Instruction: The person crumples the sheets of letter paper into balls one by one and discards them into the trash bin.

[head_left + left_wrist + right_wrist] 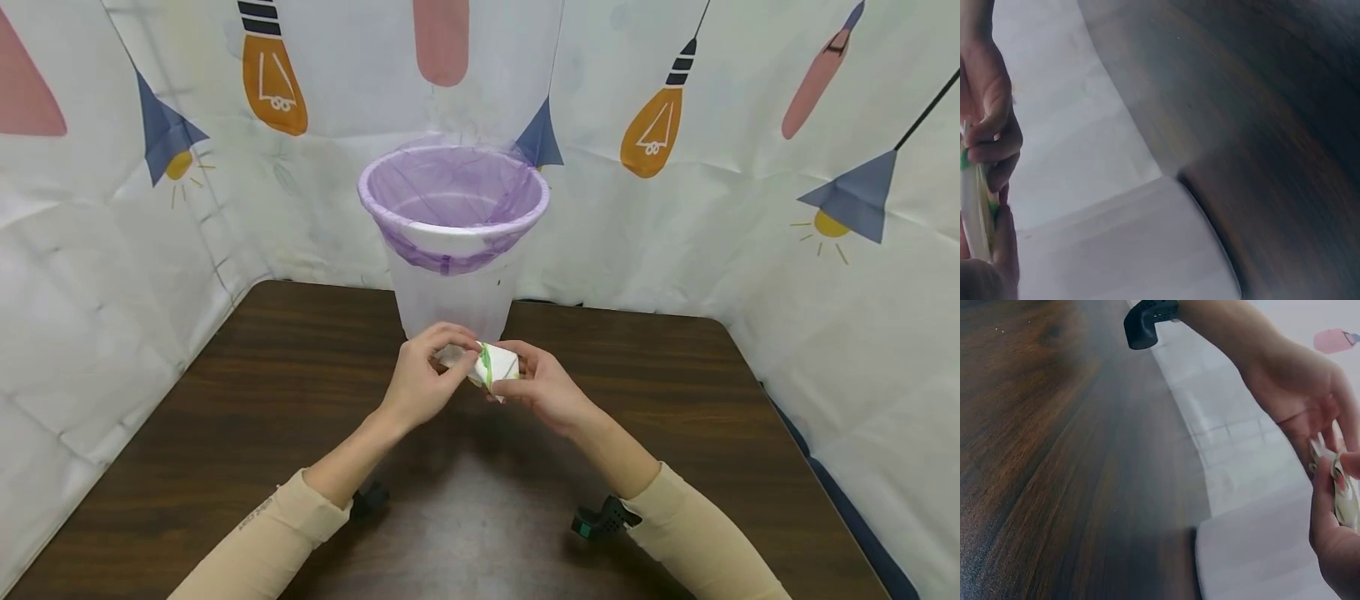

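Note:
A small white packet with a green stripe [504,363] is held between both hands above the table, just in front of the bin. My left hand [423,379] pinches its left end between thumb and fingers, where a pale, see-through part shows. On the other side, my right hand [551,390] grips the packet's right edge, thumb in front and fingers behind. The left wrist view shows the packet [974,206] edge-on, thin, at the left border. In the right wrist view the packet [1345,503] looks creased and is partly hidden by fingers.
A whitish bin [457,300] lined with a purple bag [457,187] stands at the table's back edge, beyond the hands. The dark wood table [285,400] spreads around. White curtains [315,208] printed with lamps and bulbs hang behind and at the sides.

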`<state>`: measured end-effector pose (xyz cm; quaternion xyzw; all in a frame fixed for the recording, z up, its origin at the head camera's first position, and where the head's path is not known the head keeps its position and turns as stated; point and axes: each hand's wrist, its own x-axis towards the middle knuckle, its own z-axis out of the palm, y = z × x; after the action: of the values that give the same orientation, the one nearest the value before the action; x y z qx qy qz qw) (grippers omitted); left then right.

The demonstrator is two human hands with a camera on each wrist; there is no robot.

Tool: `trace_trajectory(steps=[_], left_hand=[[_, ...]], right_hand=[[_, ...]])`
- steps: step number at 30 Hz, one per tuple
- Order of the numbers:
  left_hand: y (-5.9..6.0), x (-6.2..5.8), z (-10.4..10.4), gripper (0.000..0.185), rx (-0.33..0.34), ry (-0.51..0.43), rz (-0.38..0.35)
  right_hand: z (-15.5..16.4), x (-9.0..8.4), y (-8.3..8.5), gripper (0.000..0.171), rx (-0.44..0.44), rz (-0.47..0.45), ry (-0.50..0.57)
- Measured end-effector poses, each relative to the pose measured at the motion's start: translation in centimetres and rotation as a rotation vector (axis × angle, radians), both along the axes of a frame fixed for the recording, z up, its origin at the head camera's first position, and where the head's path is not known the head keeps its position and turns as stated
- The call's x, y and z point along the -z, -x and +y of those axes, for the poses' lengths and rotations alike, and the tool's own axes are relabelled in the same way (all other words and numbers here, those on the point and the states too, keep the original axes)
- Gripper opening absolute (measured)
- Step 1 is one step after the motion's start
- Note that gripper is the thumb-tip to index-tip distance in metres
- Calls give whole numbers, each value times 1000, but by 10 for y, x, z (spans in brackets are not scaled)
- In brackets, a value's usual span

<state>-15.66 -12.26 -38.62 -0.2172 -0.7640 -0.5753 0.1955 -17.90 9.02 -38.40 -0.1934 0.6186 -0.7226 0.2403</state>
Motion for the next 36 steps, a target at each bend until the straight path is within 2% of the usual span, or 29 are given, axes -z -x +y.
trace_trajectory(steps=[2,6,11,15,18,24,27,29,36], left_hand=[[1,-2,1,6,10,-28,-61],[3,-5,0,18,39,-70,-213],[5,-9,-2,25,69,-90,-309],[5,-11,-1,23,57,-139,-338],[5,-10,3,22,44,-192,-326],[1,-6,15,20,-10,-335,-274],[0,-6,17,19,-4,-374,-281],[0,-6,16,17,14,-344,-283],[2,-14,2,14,90,-105,-328]], right_hand=[[0,0,0,57,26,35,-14],[-1,2,-1,57,87,107,-61],[-2,4,-2,49,148,165,-42],[-3,5,-2,42,212,228,-20],[-3,6,-2,37,269,265,-7],[-10,7,-3,22,357,289,131],[-14,6,-3,17,375,321,181],[-14,4,-2,16,376,351,184],[-2,1,7,14,309,477,86]])
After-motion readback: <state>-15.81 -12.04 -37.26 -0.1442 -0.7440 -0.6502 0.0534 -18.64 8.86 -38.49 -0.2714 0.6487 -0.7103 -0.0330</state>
